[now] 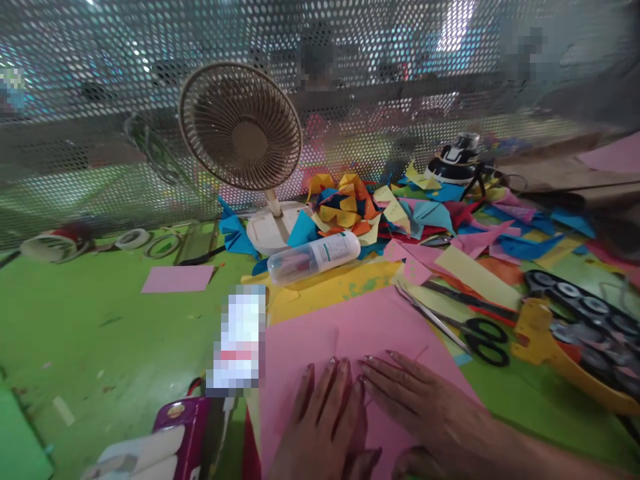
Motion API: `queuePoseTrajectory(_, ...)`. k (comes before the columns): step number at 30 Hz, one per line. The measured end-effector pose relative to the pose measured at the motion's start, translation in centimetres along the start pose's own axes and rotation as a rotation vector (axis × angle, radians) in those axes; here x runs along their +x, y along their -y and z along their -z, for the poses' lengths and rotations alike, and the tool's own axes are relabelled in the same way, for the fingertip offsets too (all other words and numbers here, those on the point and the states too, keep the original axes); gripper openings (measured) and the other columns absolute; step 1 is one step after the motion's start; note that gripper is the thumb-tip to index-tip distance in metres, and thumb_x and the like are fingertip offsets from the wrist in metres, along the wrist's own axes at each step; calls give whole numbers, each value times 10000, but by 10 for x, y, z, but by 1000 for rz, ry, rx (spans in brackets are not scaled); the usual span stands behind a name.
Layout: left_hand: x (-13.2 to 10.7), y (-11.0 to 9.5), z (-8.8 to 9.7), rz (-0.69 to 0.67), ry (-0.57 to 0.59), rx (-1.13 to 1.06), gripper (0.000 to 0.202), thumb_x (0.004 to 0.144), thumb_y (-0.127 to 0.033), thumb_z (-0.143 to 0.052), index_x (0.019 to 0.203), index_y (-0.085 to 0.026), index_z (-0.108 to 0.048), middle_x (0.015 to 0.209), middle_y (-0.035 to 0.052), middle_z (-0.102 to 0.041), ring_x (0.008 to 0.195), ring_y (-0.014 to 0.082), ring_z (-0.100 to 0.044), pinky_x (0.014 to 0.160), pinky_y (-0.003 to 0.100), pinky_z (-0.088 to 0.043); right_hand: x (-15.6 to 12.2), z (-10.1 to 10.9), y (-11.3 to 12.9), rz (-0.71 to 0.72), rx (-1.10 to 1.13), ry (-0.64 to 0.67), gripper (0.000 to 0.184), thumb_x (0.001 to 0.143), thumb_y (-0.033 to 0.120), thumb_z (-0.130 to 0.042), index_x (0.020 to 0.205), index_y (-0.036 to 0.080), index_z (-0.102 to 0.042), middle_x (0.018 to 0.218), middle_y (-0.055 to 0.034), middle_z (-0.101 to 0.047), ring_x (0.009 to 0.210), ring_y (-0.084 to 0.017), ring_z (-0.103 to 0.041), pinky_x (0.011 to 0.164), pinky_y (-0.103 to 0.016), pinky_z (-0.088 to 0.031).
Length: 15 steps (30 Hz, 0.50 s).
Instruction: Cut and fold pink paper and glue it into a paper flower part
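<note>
A large sheet of pink paper [305, 340] lies on the green table, partly over yellow paper [295, 300]. My left hand [323, 427] rests palm down on the pink sheet, fingers stretched toward the far side. Beside it, my right hand [425, 407] also lies flat on the sheet, its fingers pointing left and nearly meeting the left hand. Neither hand holds anything. Black-handled scissors [483, 340] lie along the sheet's right edge, their blades toward the middle.
A small fan [250, 140] stands before a perforated metal screen [100, 153]. Folded coloured paper pieces [345, 203] pile up behind a clear bottle [315, 257]. A phone [237, 337] lies left, a yellow tape dispenser [537, 333] right. Tape rolls [133, 239] sit at far left.
</note>
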<state>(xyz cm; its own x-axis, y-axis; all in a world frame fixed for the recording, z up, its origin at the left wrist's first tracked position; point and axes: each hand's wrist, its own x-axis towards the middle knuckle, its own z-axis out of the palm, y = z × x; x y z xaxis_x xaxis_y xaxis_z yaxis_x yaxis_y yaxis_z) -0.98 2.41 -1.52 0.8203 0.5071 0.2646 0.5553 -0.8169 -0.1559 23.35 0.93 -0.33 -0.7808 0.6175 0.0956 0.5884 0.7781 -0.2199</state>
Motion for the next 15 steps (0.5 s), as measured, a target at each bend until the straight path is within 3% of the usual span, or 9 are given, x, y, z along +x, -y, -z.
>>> queuePoseTrajectory(10,-2,-2,0,-29,-43,-17,449,879,-380,-452,1255,-145,-523,1331,109,-522,1295,286,-362,1114,523,-51,-1,-6,0,-24,44,22,807,883,595,-377,1458,88,-123,1492,-138,-204,1376,-248,-199,1134,-420,-201)
queuePoseTrajectory(15,-3,-3,-2,-37,-77,-42,473,886,-391,-464,1265,-112,-511,1307,128,-541,1254,264,-427,1117,455,-179,0,-4,1,-37,110,-27,807,870,576,-431,1454,91,-157,1479,-155,-247,1367,-264,-226,1120,-452,-235)
